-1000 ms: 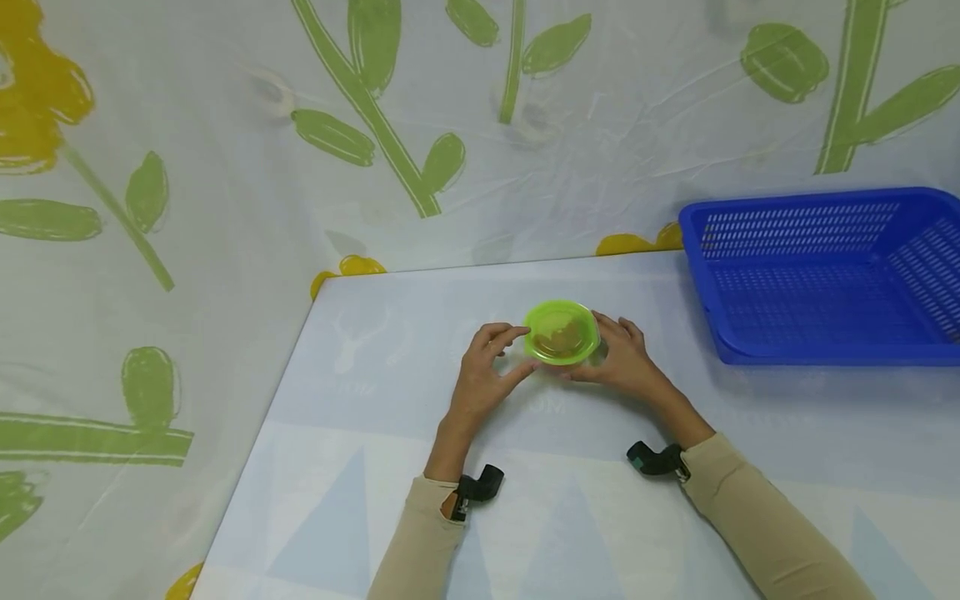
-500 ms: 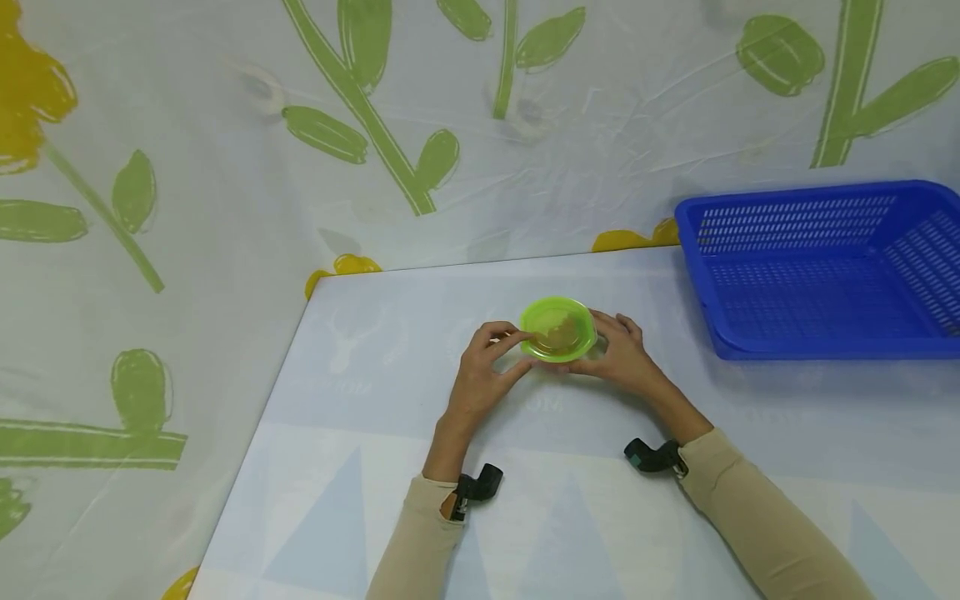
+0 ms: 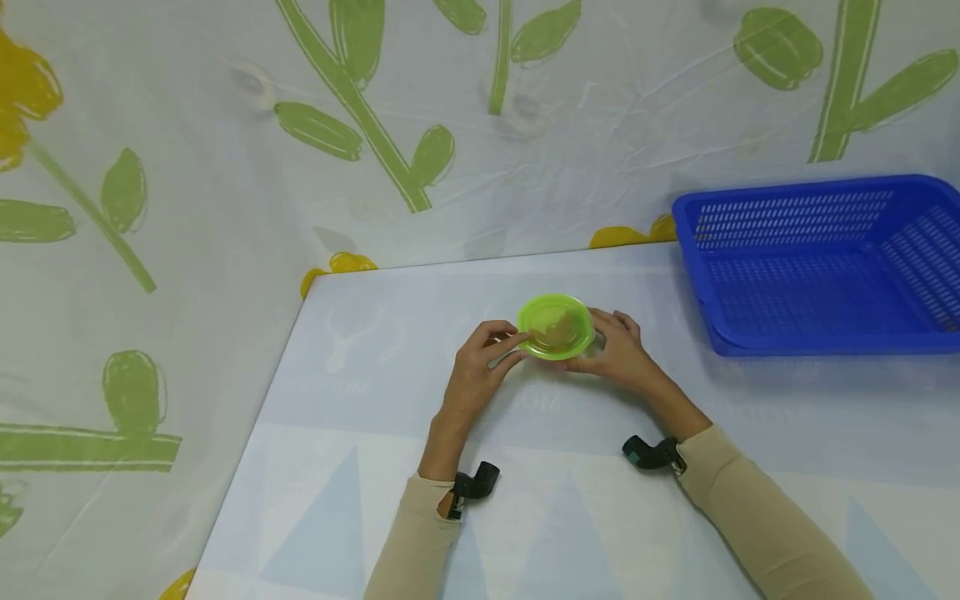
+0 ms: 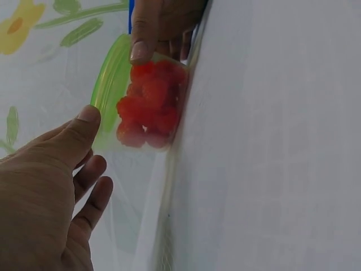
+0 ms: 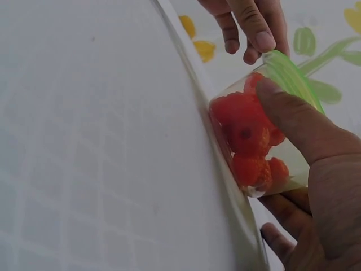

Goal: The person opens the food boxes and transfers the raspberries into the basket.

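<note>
A small see-through plastic tub [image 5: 296, 161] stands on the table, with red raspberry-like berries [image 5: 242, 124] showing through its wall. A round green lid [image 3: 555, 321] covers its top; whether the rim is fully pressed on I cannot tell. My right hand [image 3: 618, 358] grips the tub from the right, thumb on the near wall and fingers round the far side. At the left edge, my left hand [image 3: 474, 379] pinches the lid's rim between thumb and index finger. In the left wrist view, that hand's other fingers hang loosely curled, off the tub.
A blue perforated plastic basket [image 3: 701, 275] sits at the table's back right. Behind and to the left hangs a white sheet [image 3: 247, 183] printed with green leaves and yellow flowers. A pale patterned cover [image 3: 420, 517] lies over the table [image 3: 360, 333].
The head view has shifted slightly. My left index finger has come further over the lid's rim, closing the small gap there. The right hand keeps its hold on the tub.
</note>
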`<state>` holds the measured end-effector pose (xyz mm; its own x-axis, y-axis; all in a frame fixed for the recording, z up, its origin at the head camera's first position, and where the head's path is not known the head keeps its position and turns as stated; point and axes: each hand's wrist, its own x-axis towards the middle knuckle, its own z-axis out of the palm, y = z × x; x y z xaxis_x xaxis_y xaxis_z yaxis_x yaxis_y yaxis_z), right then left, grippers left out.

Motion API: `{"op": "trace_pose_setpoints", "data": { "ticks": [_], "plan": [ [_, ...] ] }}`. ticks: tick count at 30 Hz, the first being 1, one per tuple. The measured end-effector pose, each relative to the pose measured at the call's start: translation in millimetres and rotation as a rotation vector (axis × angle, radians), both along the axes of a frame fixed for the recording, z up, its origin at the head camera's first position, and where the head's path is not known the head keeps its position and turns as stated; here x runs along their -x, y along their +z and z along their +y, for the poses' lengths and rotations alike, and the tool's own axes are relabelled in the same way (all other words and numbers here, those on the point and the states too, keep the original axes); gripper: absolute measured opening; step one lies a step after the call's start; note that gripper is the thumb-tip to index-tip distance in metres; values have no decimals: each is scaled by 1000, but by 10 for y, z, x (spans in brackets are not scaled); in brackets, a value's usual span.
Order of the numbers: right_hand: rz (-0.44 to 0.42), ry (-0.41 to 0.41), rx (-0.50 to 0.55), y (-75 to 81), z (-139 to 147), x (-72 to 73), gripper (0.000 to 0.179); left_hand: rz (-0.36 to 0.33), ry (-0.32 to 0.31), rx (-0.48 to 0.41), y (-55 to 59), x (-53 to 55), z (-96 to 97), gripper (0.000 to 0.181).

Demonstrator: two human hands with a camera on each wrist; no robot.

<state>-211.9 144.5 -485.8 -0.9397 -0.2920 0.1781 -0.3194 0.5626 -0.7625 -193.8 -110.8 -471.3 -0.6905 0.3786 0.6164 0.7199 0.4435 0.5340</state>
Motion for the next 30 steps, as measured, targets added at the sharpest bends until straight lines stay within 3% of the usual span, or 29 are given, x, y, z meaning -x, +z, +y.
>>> {"op": "trace_pose_setpoints", "data": {
  "ticks": [11,21,30],
  "plan": [
    [22,-24,-29,0,-41,1,87,8,-65,-20,11,9,8,38],
    [45,-20,-15,-1,-30,36,86,77,-16,-1,26,20,30,34],
    [19,-32,-38,-25,-21,30,87,123,31,-51,6,12,65,29]
  ]
}}
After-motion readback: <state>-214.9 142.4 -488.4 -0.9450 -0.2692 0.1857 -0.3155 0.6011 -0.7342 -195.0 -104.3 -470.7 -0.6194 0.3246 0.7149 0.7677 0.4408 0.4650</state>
